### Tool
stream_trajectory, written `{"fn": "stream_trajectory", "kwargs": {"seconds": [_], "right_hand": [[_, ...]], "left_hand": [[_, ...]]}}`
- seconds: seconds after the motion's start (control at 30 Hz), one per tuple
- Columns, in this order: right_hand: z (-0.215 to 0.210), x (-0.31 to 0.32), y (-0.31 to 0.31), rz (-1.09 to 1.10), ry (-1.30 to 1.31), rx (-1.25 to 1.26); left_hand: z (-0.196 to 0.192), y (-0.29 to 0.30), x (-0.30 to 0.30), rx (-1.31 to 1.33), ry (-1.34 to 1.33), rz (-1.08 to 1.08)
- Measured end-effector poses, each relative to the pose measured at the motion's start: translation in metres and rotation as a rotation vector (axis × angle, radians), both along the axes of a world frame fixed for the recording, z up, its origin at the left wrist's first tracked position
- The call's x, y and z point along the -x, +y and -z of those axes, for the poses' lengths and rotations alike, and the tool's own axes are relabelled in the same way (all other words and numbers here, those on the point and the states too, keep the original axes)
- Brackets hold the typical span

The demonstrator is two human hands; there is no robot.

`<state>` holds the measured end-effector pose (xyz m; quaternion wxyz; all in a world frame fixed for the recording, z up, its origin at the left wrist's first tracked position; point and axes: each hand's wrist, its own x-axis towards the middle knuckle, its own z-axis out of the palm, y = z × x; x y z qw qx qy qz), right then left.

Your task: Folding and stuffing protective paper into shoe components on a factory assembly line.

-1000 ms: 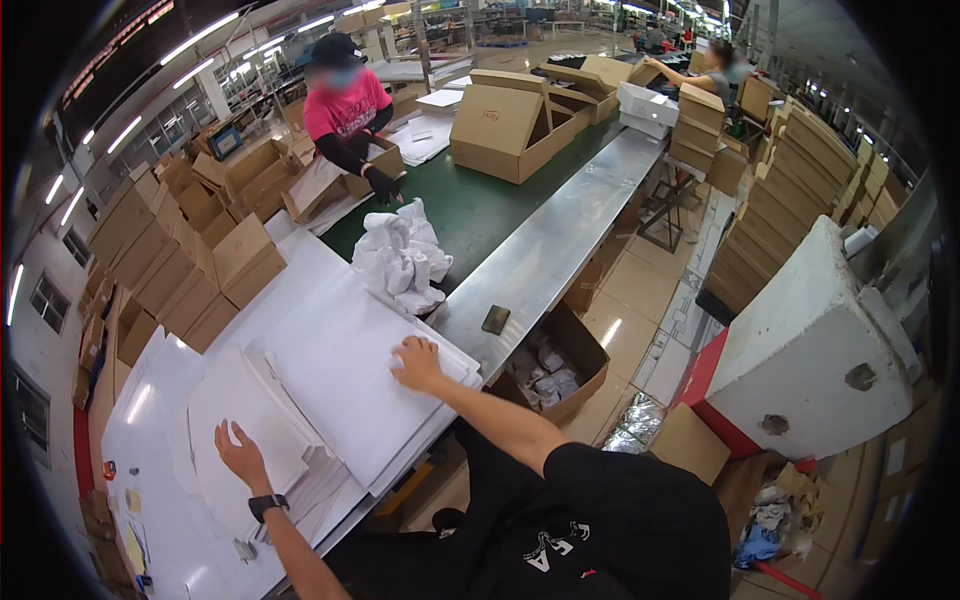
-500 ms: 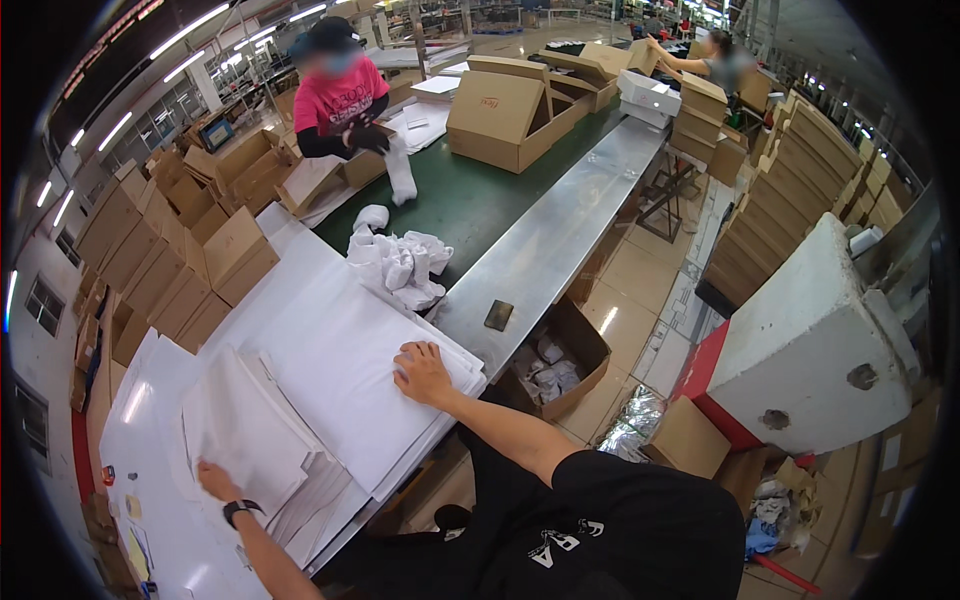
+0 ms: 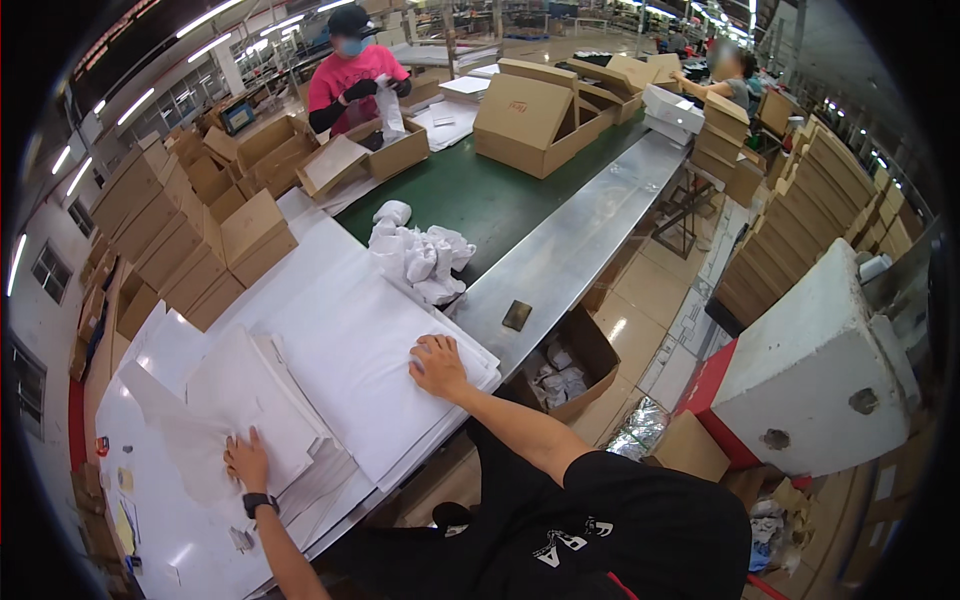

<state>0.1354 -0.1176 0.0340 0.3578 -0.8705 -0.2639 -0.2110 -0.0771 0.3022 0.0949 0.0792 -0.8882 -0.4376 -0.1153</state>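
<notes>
Presently rests the left grip (image 3: 246,462) palm down, with fingers parted, on the near left side of a stack of thin paper (image 3: 265,385). Touches there a loose sheet (image 3: 165,405), directly under the fingertips and reaching out to the left past the stack, slanted and rumpled. Looks tissue-thin against the glossy white tabletop (image 3: 150,500), though hard to judge so near the bent rim of the view. Wears a black watch (image 3: 260,503) on the left wrist.

Rests the right grip (image 3: 438,368) on a broader stack of white sheets (image 3: 340,345), close to the right-hand end, with fingers loosely spread and slightly bent, touching the top sheet. Smooth and flat across this stack; layered and uneven along the edges of the smaller one.

Just beyond the right grip, a pile of crumpled white bundles (image 3: 420,262), soft, rounded and deeply creased. Past these, a smooth green surface (image 3: 470,215), and alongside, a long strip of shiny metal (image 3: 590,255) with a small dark rectangular block (image 3: 517,315) lying on top. Beyond the stacks on the left, matt brown cardboard boxes (image 3: 258,240), square-cornered, piled in a leaning row.
</notes>
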Motion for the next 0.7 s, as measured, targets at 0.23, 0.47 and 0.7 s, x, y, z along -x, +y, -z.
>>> {"fn": "stream_trajectory", "kwargs": {"seconds": [0.23,0.47,0.7], "right_hand": [[0.001,0.000,-0.004,0.011,0.027,0.025],[0.009,0.002,0.002,-0.005,0.020,0.018],[-0.020,-0.016,-0.014,0.032,0.106,0.198]], "left_hand": [[0.019,0.013,-0.002,-0.061,-0.268,0.096],[-0.053,-0.005,0.021,-0.391,-0.720,0.498],[-0.238,-0.204,0.021,0.575,-0.958,0.815]]}}
